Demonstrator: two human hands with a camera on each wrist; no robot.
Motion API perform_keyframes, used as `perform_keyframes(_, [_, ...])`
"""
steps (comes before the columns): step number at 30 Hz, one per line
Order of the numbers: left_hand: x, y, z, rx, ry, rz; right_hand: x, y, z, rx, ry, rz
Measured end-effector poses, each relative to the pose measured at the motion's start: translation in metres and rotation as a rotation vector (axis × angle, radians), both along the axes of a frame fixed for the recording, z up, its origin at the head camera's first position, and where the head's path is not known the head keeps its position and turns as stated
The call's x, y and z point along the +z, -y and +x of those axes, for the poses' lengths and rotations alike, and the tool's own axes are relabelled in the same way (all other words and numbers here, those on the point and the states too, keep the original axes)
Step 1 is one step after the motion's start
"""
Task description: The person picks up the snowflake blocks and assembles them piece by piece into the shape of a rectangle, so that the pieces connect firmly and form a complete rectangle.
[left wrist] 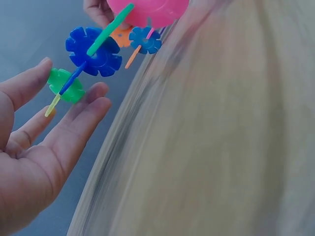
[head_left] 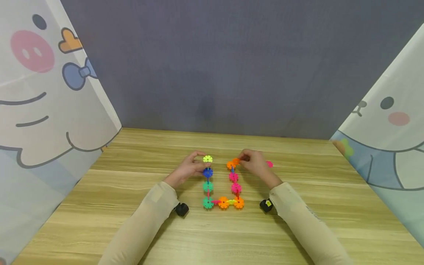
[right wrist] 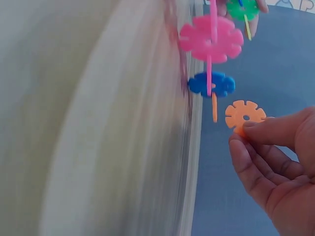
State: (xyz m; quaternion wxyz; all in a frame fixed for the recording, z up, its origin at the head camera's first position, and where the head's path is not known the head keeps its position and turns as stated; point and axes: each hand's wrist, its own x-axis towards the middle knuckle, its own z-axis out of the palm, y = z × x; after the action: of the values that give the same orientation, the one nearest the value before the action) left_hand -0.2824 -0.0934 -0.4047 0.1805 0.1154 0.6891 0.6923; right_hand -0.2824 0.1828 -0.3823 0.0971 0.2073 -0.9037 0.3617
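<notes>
A U-shaped chain of notched, flower-shaped interlocking plastic discs spans the space between both hands. My left hand is at the far end of its left arm, thumb and fingers on either side of a green disc. A yellow disc tips that end, with a blue disc nearer me. My right hand pinches a loose-edged orange disc between thumb and fingertips. In the head view it overlaps the orange disc ending the right arm; the right wrist view shows a gap between them.
A pink disc lies on the wooden table just beyond my right wrist. Black wrist cameras sit below both sleeves. A dark grey panel stands at the back, with cartoon-printed cloths on both sides.
</notes>
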Motion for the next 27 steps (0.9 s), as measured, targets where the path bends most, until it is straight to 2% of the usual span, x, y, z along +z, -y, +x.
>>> perform_keyframes(10, [-0.001, -0.004, -0.001, -0.014, -0.002, -0.007, -0.003, 0.022, 0.001, 0.045, -0.02, -0.015])
perform_keyframes(27, [-0.001, -0.007, -0.002, -0.035, 0.011, 0.001, 0.006, 0.045, 0.003, 0.102, -0.013, -0.008])
